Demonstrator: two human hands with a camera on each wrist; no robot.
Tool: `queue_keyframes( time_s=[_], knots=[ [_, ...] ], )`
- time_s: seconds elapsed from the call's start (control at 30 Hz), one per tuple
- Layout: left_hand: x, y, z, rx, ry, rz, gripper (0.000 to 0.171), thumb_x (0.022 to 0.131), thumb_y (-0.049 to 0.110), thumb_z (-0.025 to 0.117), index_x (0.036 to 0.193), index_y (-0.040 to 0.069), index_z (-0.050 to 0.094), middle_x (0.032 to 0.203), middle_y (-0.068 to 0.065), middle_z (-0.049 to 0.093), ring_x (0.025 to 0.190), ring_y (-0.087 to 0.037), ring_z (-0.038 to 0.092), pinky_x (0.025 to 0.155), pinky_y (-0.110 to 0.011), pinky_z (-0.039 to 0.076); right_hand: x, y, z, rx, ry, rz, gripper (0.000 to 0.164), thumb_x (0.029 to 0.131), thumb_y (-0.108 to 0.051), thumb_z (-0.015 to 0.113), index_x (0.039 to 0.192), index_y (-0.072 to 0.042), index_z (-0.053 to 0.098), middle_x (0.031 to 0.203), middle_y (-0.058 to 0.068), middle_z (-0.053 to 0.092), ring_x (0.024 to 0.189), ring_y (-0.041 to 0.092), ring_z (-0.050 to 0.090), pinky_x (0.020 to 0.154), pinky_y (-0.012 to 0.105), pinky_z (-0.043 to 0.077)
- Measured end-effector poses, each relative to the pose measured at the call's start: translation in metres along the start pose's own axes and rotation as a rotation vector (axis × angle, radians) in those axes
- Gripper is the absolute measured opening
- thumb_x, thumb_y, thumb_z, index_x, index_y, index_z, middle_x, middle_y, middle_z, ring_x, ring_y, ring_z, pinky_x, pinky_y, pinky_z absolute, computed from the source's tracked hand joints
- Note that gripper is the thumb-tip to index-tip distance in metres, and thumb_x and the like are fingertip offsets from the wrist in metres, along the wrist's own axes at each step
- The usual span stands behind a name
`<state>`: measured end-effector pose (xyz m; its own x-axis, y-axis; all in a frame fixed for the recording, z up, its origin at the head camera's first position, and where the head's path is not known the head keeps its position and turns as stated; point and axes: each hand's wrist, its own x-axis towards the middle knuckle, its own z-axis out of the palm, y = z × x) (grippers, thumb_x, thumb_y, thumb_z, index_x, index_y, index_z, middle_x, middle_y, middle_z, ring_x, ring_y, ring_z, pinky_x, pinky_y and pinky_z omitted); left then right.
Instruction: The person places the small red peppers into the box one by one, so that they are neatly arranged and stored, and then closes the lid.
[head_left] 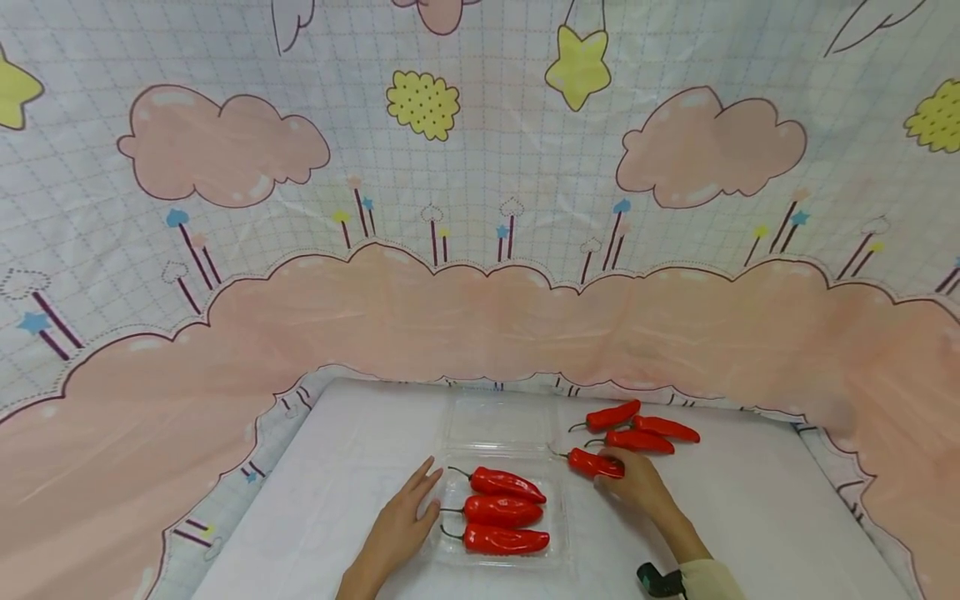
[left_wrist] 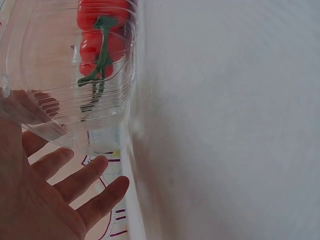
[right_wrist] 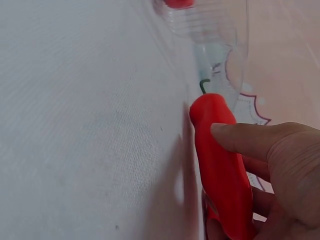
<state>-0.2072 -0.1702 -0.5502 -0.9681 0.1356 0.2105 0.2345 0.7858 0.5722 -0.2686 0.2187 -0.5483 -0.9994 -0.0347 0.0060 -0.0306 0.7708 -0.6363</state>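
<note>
A red chili pepper (right_wrist: 220,165) with a green stem is gripped between the thumb and fingers of my right hand (head_left: 633,479), just right of a clear plastic box (head_left: 561,533). Inside that box three red peppers lie in a row: an upper one (head_left: 508,484), a middle one (head_left: 502,511) and a lower one (head_left: 506,540), stems to the left. My left hand (head_left: 401,521) lies along the box's left side with fingers extended. In the left wrist view its fingers (left_wrist: 82,185) are spread beside the clear wall.
Behind the right hand lie several loose peppers, among them one at the back (head_left: 613,415) and one to the right (head_left: 666,428). The box's clear lid (head_left: 498,423) is folded back. A dark device (head_left: 660,581) sits at the right wrist. A patterned curtain (head_left: 480,325) borders the white table (head_left: 750,517).
</note>
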Motion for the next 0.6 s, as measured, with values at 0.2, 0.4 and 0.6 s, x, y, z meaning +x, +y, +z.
queue_keyframes(
  time_s=[0.2,0.4,0.6],
  knots=[
    [-0.001,0.001,0.0,-0.006,-0.004,-0.003,0.048,0.094,0.019,0.063,0.14,0.012,0.055,0.156,-0.005,0.042,0.133,-0.035,0.052,0.103,-0.058,0.046,-0.004,0.003,-0.005,-0.002,0.004,0.015,0.049,0.08,-0.021,0.08,0.126,-0.009,0.065,0.126,0.015,0.065,0.113,0.033,0.058,0.098,0.057,0.049],
    [-0.001,0.002,-0.001,-0.01,0.0,-0.002,0.047,0.094,0.019,0.063,0.14,0.011,0.055,0.156,-0.007,0.042,0.132,-0.035,0.052,0.103,-0.058,0.046,-0.006,0.008,-0.011,-0.001,0.005,0.031,0.051,0.081,-0.024,0.08,0.127,-0.009,0.064,0.125,0.014,0.065,0.111,0.031,0.058,0.096,0.058,0.049],
    [-0.003,0.003,-0.001,-0.008,0.007,-0.004,0.047,0.094,0.019,0.062,0.14,0.012,0.056,0.156,-0.006,0.042,0.131,-0.035,0.053,0.103,-0.057,0.046,-0.011,0.01,-0.02,-0.003,0.017,0.021,0.051,0.082,-0.026,0.079,0.127,-0.01,0.064,0.124,0.014,0.065,0.108,0.03,0.058,0.093,0.058,0.05]
  ],
)
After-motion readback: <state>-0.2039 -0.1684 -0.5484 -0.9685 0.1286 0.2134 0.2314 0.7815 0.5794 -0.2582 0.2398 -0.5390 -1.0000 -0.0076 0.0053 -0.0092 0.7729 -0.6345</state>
